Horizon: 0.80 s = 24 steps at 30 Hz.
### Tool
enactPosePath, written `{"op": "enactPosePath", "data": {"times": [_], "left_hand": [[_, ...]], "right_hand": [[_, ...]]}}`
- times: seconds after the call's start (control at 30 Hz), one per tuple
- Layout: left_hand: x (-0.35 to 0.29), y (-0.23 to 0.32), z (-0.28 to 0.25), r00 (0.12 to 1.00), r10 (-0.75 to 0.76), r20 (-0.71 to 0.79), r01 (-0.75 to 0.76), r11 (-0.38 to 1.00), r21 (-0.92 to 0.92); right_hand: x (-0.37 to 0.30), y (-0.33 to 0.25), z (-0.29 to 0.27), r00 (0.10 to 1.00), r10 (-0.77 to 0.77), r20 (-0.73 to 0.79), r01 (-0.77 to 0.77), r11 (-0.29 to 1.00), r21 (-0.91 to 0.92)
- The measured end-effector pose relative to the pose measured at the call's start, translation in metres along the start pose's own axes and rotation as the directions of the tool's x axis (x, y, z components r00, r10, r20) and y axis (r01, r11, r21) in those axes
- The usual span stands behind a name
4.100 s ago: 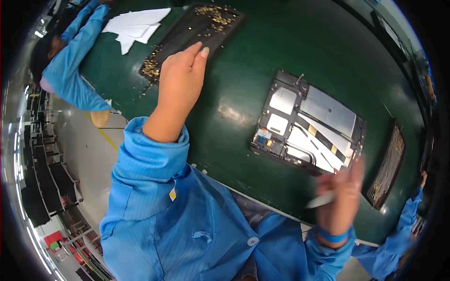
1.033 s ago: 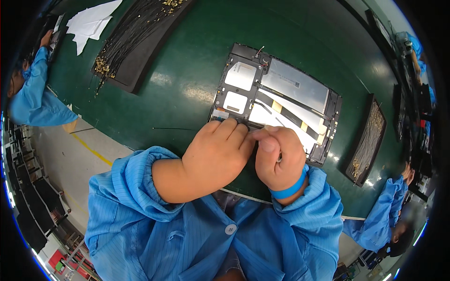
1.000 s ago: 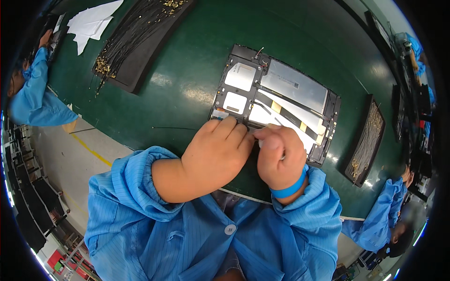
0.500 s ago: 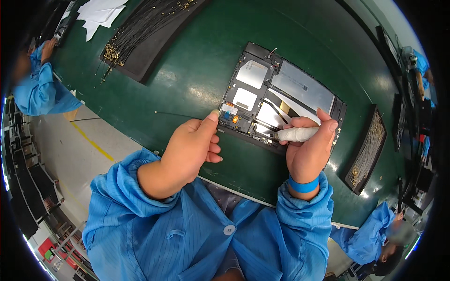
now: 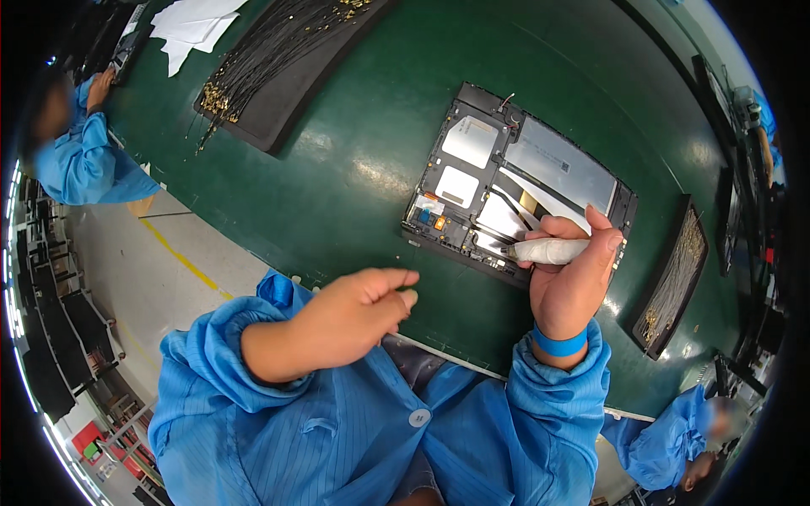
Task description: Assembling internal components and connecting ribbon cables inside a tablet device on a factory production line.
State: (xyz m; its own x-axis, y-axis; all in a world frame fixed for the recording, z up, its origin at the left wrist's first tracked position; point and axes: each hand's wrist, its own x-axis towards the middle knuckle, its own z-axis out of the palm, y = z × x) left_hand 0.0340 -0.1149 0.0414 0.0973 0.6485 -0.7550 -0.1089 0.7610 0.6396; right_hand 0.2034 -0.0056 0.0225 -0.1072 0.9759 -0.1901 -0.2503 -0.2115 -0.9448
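A green, worn-looking tabletop bears a flat black opened electronic device with silver and white panels. Left of and beyond the device lies a black rectangular tray of gold-tipped black cables; right of it, a narrow black tray of thin greyish cables. Far left of it are white sheets. Nearer than the device, the left hand is half-curled; whether it pinches anything, I cannot tell. The right hand, over its near edge, grips a white-wrapped, pen-shaped tool.
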Motion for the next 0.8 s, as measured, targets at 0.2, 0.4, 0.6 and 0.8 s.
{"op": "enactPosePath", "data": {"times": [0.2, 0.4, 0.6, 0.8], "left_hand": [[0.015, 0.0, 0.007, 0.994, -0.059, 0.096, 0.062, 0.997, -0.034], [0.03, 0.011, 0.007, 0.992, -0.031, 0.122, 0.034, 0.999, -0.03], [0.035, 0.015, 0.006, 0.984, -0.097, 0.15, 0.11, 0.991, -0.079], [0.033, 0.016, 0.004, 0.975, -0.179, 0.136, 0.2, 0.967, -0.161]], "right_hand": [[0.002, 0.001, 0.002, 1.0, -0.011, 0.02, 0.01, 1.0, 0.025], [0.01, -0.016, 0.006, 0.972, 0.206, 0.109, -0.196, 0.976, -0.092], [0.013, -0.028, 0.024, 0.837, 0.342, 0.426, 0.165, 0.585, -0.794], [0.034, -0.001, 0.029, 0.775, 0.293, 0.56, 0.392, 0.473, -0.79]]}}
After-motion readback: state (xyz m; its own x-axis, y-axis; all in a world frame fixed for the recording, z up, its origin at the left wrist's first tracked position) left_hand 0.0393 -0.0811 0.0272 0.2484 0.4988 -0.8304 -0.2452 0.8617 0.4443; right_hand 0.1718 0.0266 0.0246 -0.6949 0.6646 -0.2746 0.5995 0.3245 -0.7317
